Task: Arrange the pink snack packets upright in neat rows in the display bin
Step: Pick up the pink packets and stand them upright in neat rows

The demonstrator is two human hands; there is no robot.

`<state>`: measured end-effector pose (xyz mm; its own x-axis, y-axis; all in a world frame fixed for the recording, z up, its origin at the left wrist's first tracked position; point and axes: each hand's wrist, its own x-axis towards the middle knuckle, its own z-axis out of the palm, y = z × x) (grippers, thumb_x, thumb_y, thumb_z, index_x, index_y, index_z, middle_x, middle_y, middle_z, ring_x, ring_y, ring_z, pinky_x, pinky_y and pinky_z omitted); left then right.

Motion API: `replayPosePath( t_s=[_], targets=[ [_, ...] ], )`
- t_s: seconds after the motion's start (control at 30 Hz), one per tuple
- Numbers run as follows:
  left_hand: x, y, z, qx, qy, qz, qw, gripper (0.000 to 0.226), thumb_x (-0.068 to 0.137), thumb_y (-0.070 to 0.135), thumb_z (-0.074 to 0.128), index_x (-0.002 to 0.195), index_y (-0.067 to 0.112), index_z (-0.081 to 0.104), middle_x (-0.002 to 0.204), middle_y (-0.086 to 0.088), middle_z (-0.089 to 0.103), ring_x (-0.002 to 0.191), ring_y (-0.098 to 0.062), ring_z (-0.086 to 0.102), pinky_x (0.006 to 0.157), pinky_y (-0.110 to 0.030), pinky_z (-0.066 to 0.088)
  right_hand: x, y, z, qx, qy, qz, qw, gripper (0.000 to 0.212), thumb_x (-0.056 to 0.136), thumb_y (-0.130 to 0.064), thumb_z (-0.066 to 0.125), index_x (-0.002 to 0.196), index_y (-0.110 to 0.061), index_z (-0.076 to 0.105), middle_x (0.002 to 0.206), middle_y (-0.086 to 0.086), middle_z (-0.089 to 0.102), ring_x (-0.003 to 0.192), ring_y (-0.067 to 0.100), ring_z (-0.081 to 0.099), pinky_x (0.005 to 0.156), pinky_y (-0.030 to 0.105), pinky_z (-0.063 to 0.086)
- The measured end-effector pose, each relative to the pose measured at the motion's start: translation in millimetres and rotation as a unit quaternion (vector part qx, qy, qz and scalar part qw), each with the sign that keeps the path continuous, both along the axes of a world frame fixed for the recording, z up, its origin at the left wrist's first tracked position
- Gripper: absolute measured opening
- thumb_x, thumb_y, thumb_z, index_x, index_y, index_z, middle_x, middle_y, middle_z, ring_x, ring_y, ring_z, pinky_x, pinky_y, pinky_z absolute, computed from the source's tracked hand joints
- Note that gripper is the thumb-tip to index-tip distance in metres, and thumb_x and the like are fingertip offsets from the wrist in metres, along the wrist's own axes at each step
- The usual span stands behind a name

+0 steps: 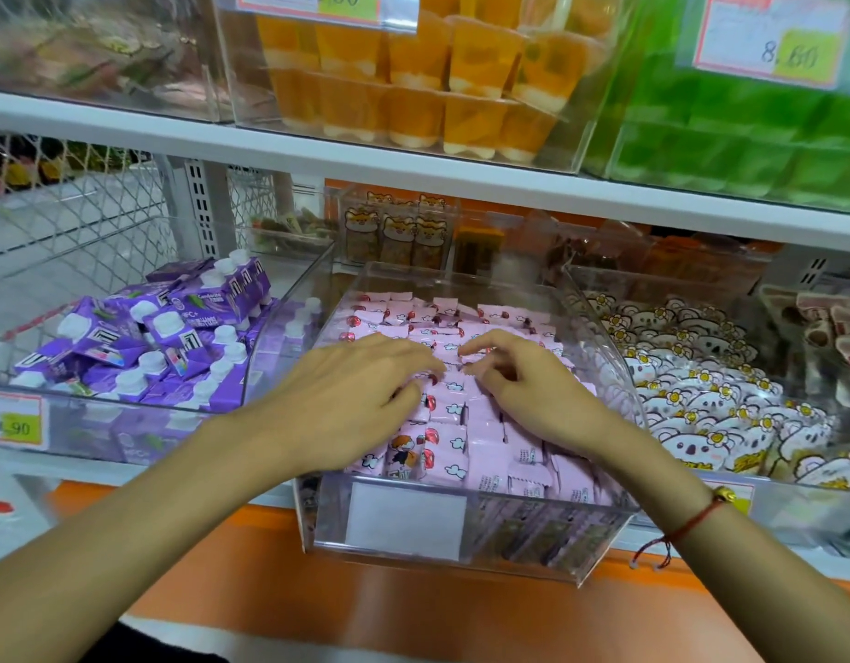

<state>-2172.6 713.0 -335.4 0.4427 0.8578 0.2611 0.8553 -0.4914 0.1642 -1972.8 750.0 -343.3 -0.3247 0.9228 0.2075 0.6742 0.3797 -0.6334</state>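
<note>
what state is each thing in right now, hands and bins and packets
left hand: fingers straight, resting on the pink packets
right hand: fingers curled, pinching a pink packet
pink packets: mostly upright in rows, a few at the front tilted
pink bin: clear, open-topped, nearly full
purple cartons: heaped loosely in the bin on the left
koala packets: packed upright in the bin on the right
orange cups: stacked in the upper bin
</note>
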Motion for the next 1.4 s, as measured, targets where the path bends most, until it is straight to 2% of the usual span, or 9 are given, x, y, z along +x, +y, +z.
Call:
replayPosePath(
  t_s=[0.17,0.33,0.5,0.7,0.93,1.07,1.17,1.3,1.4],
  targets=[
    [3,3,-1,-0.031,0.066,-0.004,0.997,0.044,0.1,0.037,0.021,0.142,0.042,0.032,0.153,0.016,0.027,0.139,-0.005,0.024,0.11,-0.025,0.019,-3,3,1,0.061,-0.03,-0.038,0.997,0.027,0.092,-0.007,0.05,0.099,-0.021,0.071,0.098,-0.004,0.068,0.073,0.009,0.057,0.073,0.027,0.047],
    [4,6,2,-0.062,0.058,-0.002,0.996,0.043,0.099,0.037,0.021,0.137,0.04,0.042,0.147,0.018,0.039,0.132,-0.006,0.034,0.104,-0.03,0.027,-9,15,1,0.061,-0.074,-0.045,0.994,0.022,0.093,-0.021,0.057,0.11,-0.02,0.069,0.103,-0.004,0.068,0.085,0.012,0.058,0.077,0.026,0.045],
    [5,5,-3,-0.036,0.003,0.022,0.999,0.037,0.099,0.039,0.023,0.128,0.044,0.045,0.134,0.018,0.052,0.118,-0.006,0.047,0.09,-0.028,0.034,-18,30,11,0.01,-0.151,-0.029,0.988,0.024,0.086,-0.031,0.067,0.106,-0.018,0.072,0.073,-0.006,0.062,0.073,0.013,0.054,0.073,0.029,0.048],
    [6,6,-5,-0.018,0.034,0.012,0.999,0.044,0.098,0.037,0.022,0.134,0.041,0.045,0.142,0.02,0.045,0.126,-0.005,0.042,0.104,-0.029,0.025,-19,34,23,0.025,-0.184,0.015,0.983,0.012,0.08,-0.03,0.074,0.085,-0.02,0.077,0.076,-0.008,0.069,0.066,0.004,0.057,0.075,0.032,0.053],
    [4,6,-7,-0.001,0.017,0.015,1.0,0.042,0.098,0.041,0.023,0.133,0.042,0.046,0.139,0.02,0.048,0.123,-0.005,0.045,0.09,-0.027,0.031,-14,20,13,0.134,0.037,-0.073,0.988,0.018,0.094,-0.018,0.054,0.088,-0.013,0.07,0.088,-0.008,0.067,0.079,0.004,0.06,0.071,0.016,0.047],
    [4,4,-8,0.036,-0.029,0.022,0.999,0.035,0.097,0.044,0.031,0.125,0.04,0.052,0.125,0.017,0.058,0.102,-0.006,0.054,0.064,-0.021,0.033,-12,5,22,0.21,0.295,-0.192,0.912,0.018,0.096,-0.016,0.05,0.085,-0.021,0.062,0.08,-0.006,0.066,0.079,0.018,0.065,0.071,0.027,0.054],
    [8,3,-8,0.045,-0.14,0.044,0.988,0.037,0.091,0.051,0.048,0.126,0.038,0.043,0.123,0.015,0.055,0.098,-0.006,0.053,0.062,-0.021,0.04,-4,-4,35,0.103,0.47,-0.225,0.847,0.021,0.098,-0.018,0.048,0.086,-0.013,0.064,0.085,0.005,0.07,0.069,0.011,0.068,0.062,0.02,0.055],
    [10,-1,-1,0.053,-0.294,0.007,0.954,0.059,0.076,0.05,0.069,0.125,0.034,0.039,0.124,0.019,0.049,0.103,0.001,0.054,0.076,-0.024,0.051,-8,-16,32,-0.073,0.519,-0.186,0.831,0.021,0.097,-0.018,0.05,0.09,-0.007,0.067,0.086,0.006,0.072,0.066,0.002,0.068,0.062,0.013,0.054],
    [6,-2,4,0.079,-0.348,-0.005,0.934,0.029,0.083,0.035,0.067,0.11,0.034,0.055,0.108,0.02,0.06,0.097,0.0,0.057,0.074,-0.029,0.053,-11,-21,35,-0.156,0.544,-0.147,0.812,0.018,0.095,-0.017,0.053,0.101,-0.005,0.066,0.084,0.006,0.073,0.068,0.007,0.07,0.062,0.016,0.055]
  ],
)
